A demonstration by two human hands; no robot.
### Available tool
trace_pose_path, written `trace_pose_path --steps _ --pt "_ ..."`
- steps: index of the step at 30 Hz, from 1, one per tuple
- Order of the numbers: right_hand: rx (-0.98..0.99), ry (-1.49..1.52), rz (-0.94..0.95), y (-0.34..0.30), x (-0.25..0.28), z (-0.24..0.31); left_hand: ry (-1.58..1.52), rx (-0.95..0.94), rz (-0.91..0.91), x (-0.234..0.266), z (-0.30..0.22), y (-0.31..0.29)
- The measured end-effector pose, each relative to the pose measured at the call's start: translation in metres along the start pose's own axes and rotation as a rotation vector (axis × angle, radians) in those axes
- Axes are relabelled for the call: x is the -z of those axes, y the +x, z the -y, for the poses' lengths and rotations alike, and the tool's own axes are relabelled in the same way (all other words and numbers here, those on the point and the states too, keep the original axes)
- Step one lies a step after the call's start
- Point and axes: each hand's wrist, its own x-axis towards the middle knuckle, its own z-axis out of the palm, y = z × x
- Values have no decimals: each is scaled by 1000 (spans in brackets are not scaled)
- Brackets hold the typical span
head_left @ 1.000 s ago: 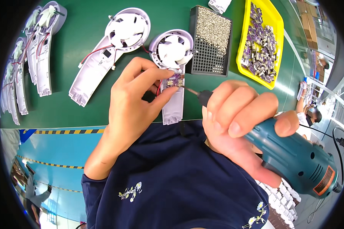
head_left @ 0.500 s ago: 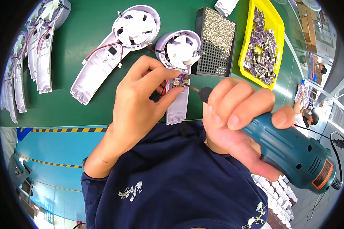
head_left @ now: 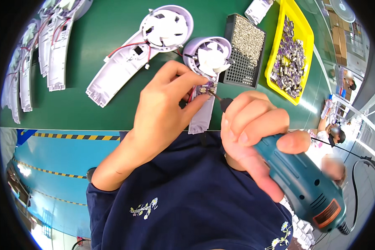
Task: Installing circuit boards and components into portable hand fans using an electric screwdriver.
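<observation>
A workshop, with a green desk (head_left: 112,112) edged in yellow-and-black tape above a blue floor. Pictured at centre: a pale lilac handheld fan housing (head_left: 206,83), lying open-faced near the desk's front edge, white blades uppermost and handle pointing toward the wearer. Left hand (head_left: 162,112) closed in a pinch on a small purple circuit board (head_left: 207,88) just below the fan head, thumb and forefinger pressing it down, apparently to keep it seated against the driver's twist. Right hand (head_left: 254,133) wrapped tight around a teal electric screwdriver (head_left: 304,183), bit angled up and left onto the board, cable trailing off to the right. Tilted that way, probably, to keep the screw in sight past the fingers. Just beside, up and to the left: a second open fan housing (head_left: 137,50) with red wires showing, apart from the first. Within easy reach on the right: a dark perforated tray (head_left: 241,52) heaped with pale screws, then a yellow bin (head_left: 289,48) of small purple parts. Further white housings (head_left: 46,58) laid side by side along the far left. Another person seated at the right rim, too blurred to describe.
</observation>
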Motion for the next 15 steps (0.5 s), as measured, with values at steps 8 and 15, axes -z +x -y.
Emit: trace_pose_path --steps 8,15 --pt "363 136 -192 -18 -4 -19 129 -80 -51 6 -13 -19" --pt "93 250 -323 -25 46 3 1 -111 -146 -36 2 -21"
